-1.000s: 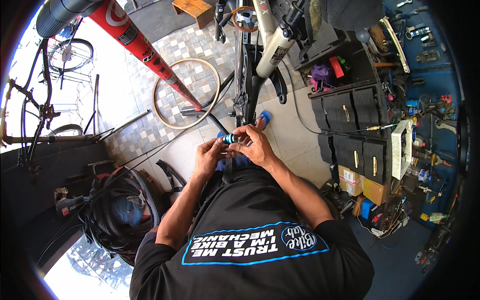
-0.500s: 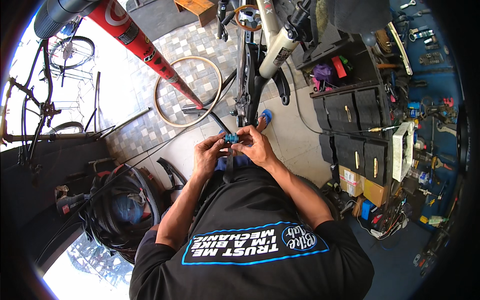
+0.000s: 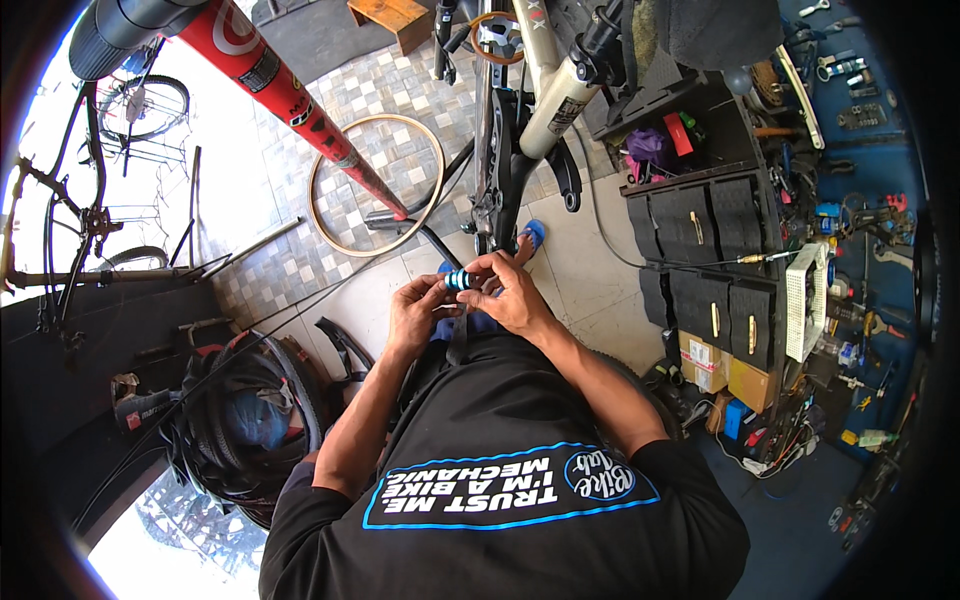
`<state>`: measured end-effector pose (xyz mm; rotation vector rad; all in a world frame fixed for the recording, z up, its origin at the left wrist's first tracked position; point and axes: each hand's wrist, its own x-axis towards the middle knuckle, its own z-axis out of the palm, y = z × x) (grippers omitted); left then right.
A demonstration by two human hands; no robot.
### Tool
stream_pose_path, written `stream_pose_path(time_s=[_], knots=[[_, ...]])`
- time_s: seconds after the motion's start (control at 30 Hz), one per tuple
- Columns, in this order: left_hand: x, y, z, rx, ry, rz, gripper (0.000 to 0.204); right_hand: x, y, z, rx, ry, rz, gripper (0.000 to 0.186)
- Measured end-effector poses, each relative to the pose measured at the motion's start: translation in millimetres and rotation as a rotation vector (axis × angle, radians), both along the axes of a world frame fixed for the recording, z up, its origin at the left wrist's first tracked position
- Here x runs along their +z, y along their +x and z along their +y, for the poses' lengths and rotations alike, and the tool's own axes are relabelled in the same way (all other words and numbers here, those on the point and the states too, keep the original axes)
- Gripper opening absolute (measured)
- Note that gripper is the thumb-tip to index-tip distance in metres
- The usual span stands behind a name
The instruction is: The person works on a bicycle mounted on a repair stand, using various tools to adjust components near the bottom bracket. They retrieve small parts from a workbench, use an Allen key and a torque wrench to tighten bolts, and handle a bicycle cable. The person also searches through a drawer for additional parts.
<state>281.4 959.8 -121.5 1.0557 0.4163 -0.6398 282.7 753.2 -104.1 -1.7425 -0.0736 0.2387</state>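
Note:
A small blue cylindrical bike part (image 3: 459, 280) with shiny rings and a dark end lies crosswise between my two hands, in front of my waist. The fingertips of my left hand (image 3: 415, 312) close on its left end. My right hand (image 3: 512, 295) pinches the dark right end between thumb and fingers. Just beyond my hands hangs a bike frame (image 3: 551, 118), beige with black lower parts. The fingers cover both ends of the blue part.
A red stand post (image 3: 290, 100) slants down from the upper left through a pale hoop (image 3: 318, 205) on the tiles. Piled tyres (image 3: 290, 380) lie at left. A dark cabinet (image 3: 685, 225) and a blue tool wall (image 3: 870, 280) stand at right.
The blue part has turned in my fingers, so bright rings and a dark right end now show. Both hands stay almost where they were.

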Motion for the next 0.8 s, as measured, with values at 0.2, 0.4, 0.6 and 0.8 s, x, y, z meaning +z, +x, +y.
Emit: stream_pose_path(time_s=[0.2,0.4,0.6,0.8], knots=[[4,2,2,0.053,-0.118,0.113,0.026,5,0,2,0.031,-0.06,-0.061,0.044],[-6,-2,-5,0.037,-0.055,0.116,0.022,3,-6,1,0.032,-0.124,-0.027,0.04],[-30,-7,-24,0.148,-0.15,0.215,0.023,-17,-12,-3,-0.024,-0.246,-0.015,0.037],[-51,-2,-35,0.177,-0.178,0.241,0.026,-33,-14,-7,-0.031,-0.286,-0.073,0.039]])
